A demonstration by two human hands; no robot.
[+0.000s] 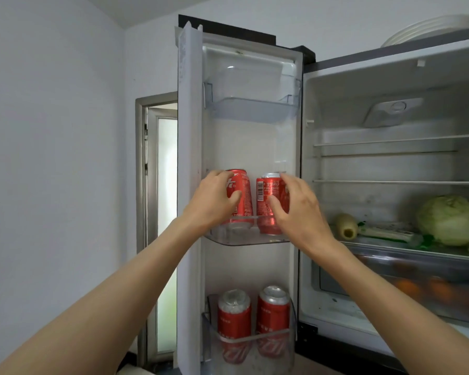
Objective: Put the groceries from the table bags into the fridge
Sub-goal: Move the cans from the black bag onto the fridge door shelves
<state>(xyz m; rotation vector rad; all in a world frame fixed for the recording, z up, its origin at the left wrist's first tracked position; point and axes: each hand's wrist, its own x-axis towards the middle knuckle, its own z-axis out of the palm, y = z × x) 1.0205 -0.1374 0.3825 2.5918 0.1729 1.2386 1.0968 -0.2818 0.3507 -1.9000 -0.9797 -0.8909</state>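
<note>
The fridge door (pixel 190 185) stands open to the left. Two red soda cans stand in its middle door shelf (pixel 244 239). My left hand (pixel 214 201) is wrapped around the left can (pixel 243 193). My right hand (pixel 298 204) grips the right can (pixel 268 196). Both cans stand upright with their bases inside the shelf. Two more red cans (pixel 234 323) (pixel 272 318) stand in the bottom door shelf. The top door shelf (pixel 252 109) holds nothing.
Inside the fridge (pixel 390 163) a cabbage (pixel 450 220), a pale radish (pixel 345 226) and a packaged item (pixel 387 232) lie on a glass shelf above a drawer with orange fruit (pixel 417 288). White plates (pixel 428 28) sit on top of the fridge. A doorway (pixel 160 212) lies behind the door.
</note>
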